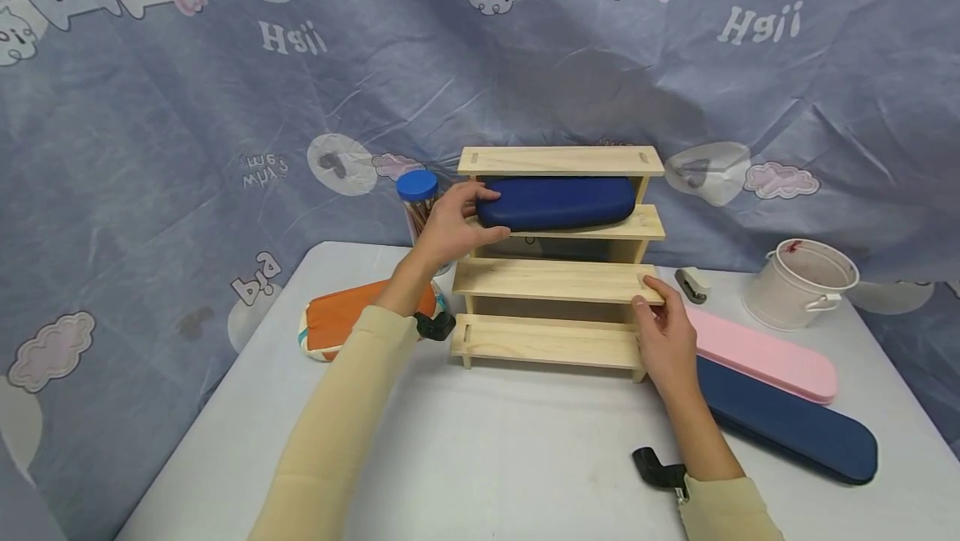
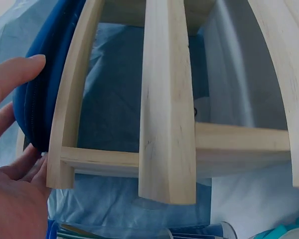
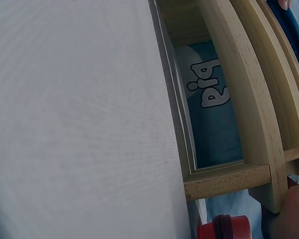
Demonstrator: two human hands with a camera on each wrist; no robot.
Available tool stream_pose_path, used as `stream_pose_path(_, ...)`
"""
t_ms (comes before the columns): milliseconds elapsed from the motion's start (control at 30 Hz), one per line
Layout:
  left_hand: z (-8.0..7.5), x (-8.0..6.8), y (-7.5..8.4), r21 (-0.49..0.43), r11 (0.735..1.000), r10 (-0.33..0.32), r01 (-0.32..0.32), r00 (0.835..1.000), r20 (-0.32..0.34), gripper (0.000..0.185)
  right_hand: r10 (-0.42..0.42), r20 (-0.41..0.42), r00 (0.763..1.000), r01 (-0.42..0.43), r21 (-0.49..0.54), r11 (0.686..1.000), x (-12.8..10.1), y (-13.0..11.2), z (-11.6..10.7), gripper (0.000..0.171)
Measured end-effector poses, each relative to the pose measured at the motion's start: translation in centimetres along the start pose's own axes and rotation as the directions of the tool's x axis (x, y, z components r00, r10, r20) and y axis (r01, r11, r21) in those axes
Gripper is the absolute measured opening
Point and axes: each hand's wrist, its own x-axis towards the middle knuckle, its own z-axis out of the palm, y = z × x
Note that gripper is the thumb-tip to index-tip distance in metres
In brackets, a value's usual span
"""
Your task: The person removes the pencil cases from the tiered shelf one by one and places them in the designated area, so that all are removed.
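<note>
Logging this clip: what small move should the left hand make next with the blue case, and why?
Probably release it and draw back. The left hand grips the end of the dark blue oblong zip case, which already lies flat on the stepped wooden rack, below its top board; the right hand steadies the rack.

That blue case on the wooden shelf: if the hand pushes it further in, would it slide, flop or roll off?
The blue case keeps its long rounded shape though the left hand grips only one end, so it is probably fairly stiff. It lies flat along the wooden shelf, so it would likely slide rather than roll. Its zipped covering looks soft, probably not fragile.
</note>
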Motion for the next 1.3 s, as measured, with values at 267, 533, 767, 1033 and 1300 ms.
stream_pose_path(267, 0.2, -0.2, 0.0, 0.006, 1.0, 0.025, -0.025, 0.999, -0.024, 0.051, 0.001, 0.006, 1.0, -0.001, -0.007, 1.0, -0.1, -0.1, 0.0, 0.043)
stream_pose_path(533, 0.1, -0.7, -0.2, -0.025, 0.997, 0.076, -0.078, 0.995, -0.065, 0.05, 0.003, 0.007, 1.0, -0.003, -0.005, 1.0, -0.1, -0.4, 0.1, 0.042)
stream_pose_path(767, -0.4, -1.2, -0.3, -0.025, 0.996, 0.084, -0.086, 0.994, -0.076, 0.048, -0.003, -0.001, 1.0, 0.003, -0.007, 1.0, -0.1, -0.3, 0.1, 0.042)
stream_pose_path(1033, -1.4, -1.9, 0.0, -0.054, 0.992, 0.112, -0.117, 0.99, -0.091, 0.045, -0.005, -0.001, 1.0, 0.005, 0.004, 1.0, -0.1, 0.0, 0.2, 0.042)
stream_pose_path(1300, -1.8, -2.6, -1.3, -0.063, 0.991, 0.106, -0.114, 0.987, -0.124, 0.045, -0.022, -0.008, 1.0, 0.022, -0.006, 1.0, -0.1, 0.0, 0.1, 0.041)
